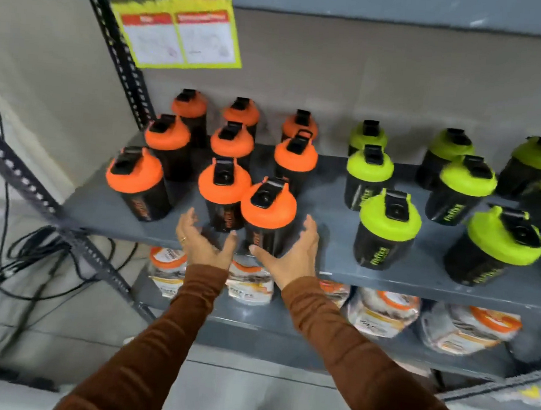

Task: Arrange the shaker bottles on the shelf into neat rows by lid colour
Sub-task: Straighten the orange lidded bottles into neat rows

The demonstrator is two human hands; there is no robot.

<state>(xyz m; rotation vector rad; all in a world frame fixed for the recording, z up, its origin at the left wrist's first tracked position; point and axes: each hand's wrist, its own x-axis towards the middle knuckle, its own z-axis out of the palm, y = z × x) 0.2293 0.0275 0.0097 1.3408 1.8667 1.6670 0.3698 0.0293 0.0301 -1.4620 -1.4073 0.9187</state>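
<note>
Both hands are reaching over the front edge of the shelf (418,278), palms facing each other and fingers spread. The left hand (203,243) and the right hand (291,251) are flanking the base of the front orange-lidded bottle (267,214), gripping nothing; whether the thumbs are touching its black body is too blurred to tell. A ring is showing on a left finger, and brown sleeves (342,340) are covering both arms.

Just beyond the left hand, another orange-lidded bottle (223,191) is standing close against the flanked one. Further back and to the left of the hands, the remaining orange-lidded bottles (171,135) are standing upright in rough rows running toward the wall. Well to the right of the right hand, the green-lidded bottles (388,227) are grouped in similar rows, a bare strip of shelf separating the two colours.

Below the hands, on the lower shelf, clear jars with orange labels (380,310) are lying side by side. Above and left of the hands, a yellow-bordered poster (179,32) is hanging from the upper shelf. Black cables (25,260) are trailing at far left.
</note>
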